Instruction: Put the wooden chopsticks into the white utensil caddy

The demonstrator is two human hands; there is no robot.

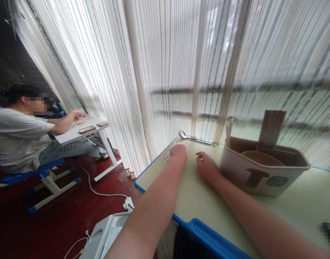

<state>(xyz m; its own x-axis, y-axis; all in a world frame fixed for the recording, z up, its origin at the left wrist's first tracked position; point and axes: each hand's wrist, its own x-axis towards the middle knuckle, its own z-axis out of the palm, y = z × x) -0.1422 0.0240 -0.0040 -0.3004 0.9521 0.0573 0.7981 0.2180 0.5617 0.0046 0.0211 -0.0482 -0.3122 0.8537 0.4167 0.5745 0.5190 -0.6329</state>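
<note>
My left hand (178,153) is closed in a fist near the far left corner of the table, over some thin pale sticks (167,157) lying on the top. Its fingers are turned away, so what they grip is hidden. Just to the right, my right hand (207,166) hovers low with fingers loosely apart and nothing in them. Beside it stands a beige utensil holder (243,176) with compartments. A bundle of brown chopsticks (273,127) rises from its back, and a few thin light sticks (228,131) lean at its left corner.
A metal slotted spoon (182,135) lies along the far edge of the pale table (200,201), which has a blue rim. Sheer curtains (175,64) hang behind. At left, a person (19,133) sits at a white desk (70,135). A cable and power strip (128,204) lie below.
</note>
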